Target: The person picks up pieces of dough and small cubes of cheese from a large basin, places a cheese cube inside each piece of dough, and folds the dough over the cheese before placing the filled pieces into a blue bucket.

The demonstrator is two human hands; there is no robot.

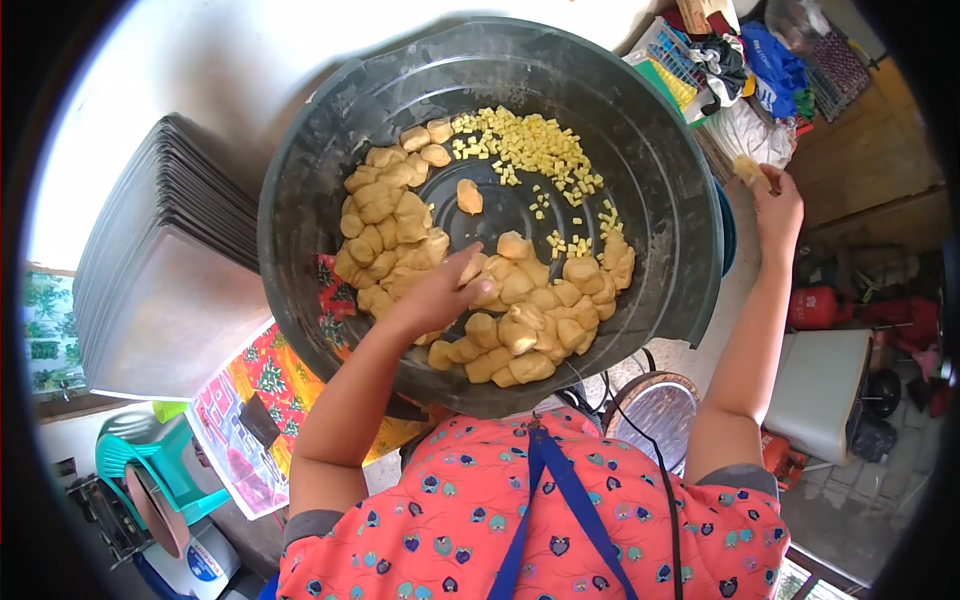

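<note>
A large dark round tub (665,200) holds many tan dough pieces (520,290) along its left and near sides, with small yellow cubes (530,145) at the far right inside it. One dough piece (469,197) lies apart near the middle. My left hand (445,292) reaches into the tub among the dough; its fingers are apart, and nothing shows in them. Outside the tub, at the right, my right hand (777,205) is raised with its fingers pinched on a small yellowish-tan piece (750,170).
Stacked grey trays (170,290) lean left of the tub. A teal chair (160,455) stands at lower left. Bags and baskets (770,70) are at upper right. A round stool (655,415), a red gas cylinder (815,307) and a pale box (818,390) are at the right.
</note>
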